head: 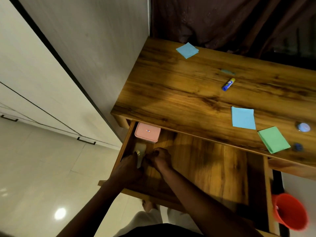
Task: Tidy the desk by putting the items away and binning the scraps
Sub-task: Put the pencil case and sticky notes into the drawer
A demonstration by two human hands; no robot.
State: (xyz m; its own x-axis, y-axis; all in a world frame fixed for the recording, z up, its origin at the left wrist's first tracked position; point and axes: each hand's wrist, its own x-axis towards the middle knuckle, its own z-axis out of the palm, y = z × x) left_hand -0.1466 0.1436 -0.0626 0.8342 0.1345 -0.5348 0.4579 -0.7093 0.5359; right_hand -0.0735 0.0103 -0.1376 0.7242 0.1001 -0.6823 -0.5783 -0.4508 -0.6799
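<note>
Head view. Both hands were in the open drawer (213,165) at its near left corner: left hand (127,168) and right hand (159,158) together grasped a small translucent case (141,152), long axis near-to-far. A pink box (147,132) lay just beyond. The glue stick (228,84) lay on the desk (171,93), far right of the hands, nearer the right one.

Pale wardrobe doors (42,79) with black handles (86,140) across the left, glossy tiled floor (34,177) at lower left, dark maroon curtain (213,19) along the top right
</note>
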